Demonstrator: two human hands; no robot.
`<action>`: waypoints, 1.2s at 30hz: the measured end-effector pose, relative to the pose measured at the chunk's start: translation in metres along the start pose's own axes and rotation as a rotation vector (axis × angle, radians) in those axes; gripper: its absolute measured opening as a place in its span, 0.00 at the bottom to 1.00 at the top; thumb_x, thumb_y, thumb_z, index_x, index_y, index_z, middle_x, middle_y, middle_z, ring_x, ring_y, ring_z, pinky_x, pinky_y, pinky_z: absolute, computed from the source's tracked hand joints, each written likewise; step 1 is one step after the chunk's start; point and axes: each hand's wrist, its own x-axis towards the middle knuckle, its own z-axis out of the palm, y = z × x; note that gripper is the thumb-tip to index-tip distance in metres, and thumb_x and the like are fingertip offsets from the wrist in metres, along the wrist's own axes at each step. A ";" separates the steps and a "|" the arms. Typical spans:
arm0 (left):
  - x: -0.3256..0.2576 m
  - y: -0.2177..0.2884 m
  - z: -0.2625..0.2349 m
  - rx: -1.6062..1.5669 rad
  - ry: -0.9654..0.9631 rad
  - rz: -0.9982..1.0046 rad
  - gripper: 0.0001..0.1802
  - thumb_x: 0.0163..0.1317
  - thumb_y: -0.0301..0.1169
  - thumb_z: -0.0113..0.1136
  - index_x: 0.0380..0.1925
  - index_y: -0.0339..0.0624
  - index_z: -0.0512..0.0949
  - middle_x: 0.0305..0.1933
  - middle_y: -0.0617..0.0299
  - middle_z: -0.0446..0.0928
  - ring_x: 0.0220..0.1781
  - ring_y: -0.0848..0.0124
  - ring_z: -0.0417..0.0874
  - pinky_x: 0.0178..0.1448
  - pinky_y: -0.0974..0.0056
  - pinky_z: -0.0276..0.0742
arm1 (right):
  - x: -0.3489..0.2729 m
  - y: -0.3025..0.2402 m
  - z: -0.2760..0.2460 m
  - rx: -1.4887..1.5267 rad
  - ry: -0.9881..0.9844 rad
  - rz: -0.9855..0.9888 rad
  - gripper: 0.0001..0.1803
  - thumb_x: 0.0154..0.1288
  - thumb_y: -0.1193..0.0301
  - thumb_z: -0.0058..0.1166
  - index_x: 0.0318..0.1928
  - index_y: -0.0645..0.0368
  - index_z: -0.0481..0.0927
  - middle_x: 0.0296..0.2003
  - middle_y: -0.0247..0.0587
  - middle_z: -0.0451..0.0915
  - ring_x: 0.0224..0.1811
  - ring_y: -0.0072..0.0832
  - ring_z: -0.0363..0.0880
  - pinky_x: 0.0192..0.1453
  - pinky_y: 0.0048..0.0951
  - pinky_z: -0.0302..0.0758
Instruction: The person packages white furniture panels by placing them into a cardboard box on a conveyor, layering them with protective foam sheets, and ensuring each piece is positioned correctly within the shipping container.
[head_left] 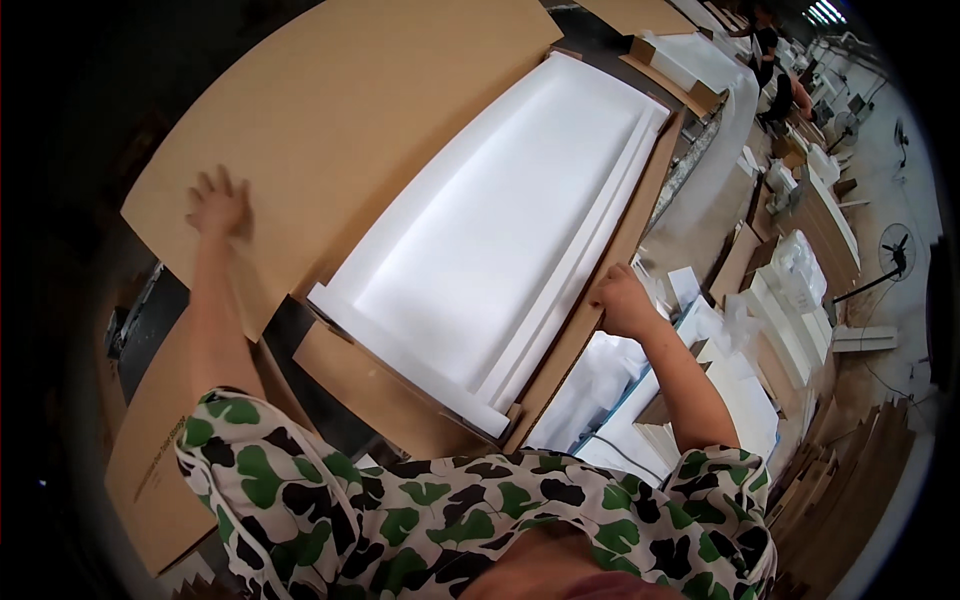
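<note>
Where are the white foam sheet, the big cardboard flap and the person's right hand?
white foam sheet (pixel 490 210), head view, middle of its flat face
cardboard flap (pixel 350 110), head view, bare centre
right hand (pixel 622 298), head view, back of hand

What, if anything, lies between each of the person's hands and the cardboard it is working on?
Nothing visible. The left hand lies spread flat, directly on the big cardboard flap. The right hand grips the carton's right side wall beside the white foam panels.
</note>
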 end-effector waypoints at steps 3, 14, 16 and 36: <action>-0.035 0.029 0.047 -0.252 -0.195 0.057 0.31 0.60 0.57 0.39 0.60 0.57 0.61 0.66 0.56 0.56 0.66 0.57 0.57 0.59 0.43 0.60 | 0.000 -0.019 -0.017 -0.018 -0.240 0.060 0.29 0.30 0.68 0.68 0.42 0.54 0.77 0.33 0.42 0.78 0.43 0.37 0.71 0.53 0.30 0.65; -0.177 0.150 -0.001 -0.401 0.060 0.859 0.26 0.50 0.34 0.60 0.51 0.42 0.69 0.47 0.52 0.70 0.49 0.59 0.71 0.47 0.58 0.69 | 0.081 0.023 0.004 -0.517 0.038 -0.246 0.23 0.41 0.73 0.60 0.44 0.50 0.77 0.49 0.41 0.73 0.53 0.36 0.70 0.55 0.30 0.68; -0.176 0.154 0.015 -0.247 0.050 0.826 0.27 0.50 0.30 0.58 0.53 0.41 0.66 0.46 0.52 0.70 0.50 0.58 0.70 0.49 0.57 0.69 | 0.085 0.030 0.014 -0.428 -0.365 -0.098 0.08 0.43 0.74 0.58 0.29 0.51 0.82 0.36 0.36 0.79 0.46 0.33 0.74 0.49 0.29 0.70; -0.225 0.160 -0.021 -0.404 0.261 0.929 0.30 0.56 0.40 0.57 0.57 0.43 0.64 0.65 0.45 0.52 0.66 0.48 0.53 0.63 0.46 0.52 | -0.020 0.018 0.039 0.347 1.056 0.342 0.16 0.51 0.74 0.53 0.44 0.55 0.74 0.50 0.48 0.70 0.50 0.45 0.66 0.55 0.37 0.65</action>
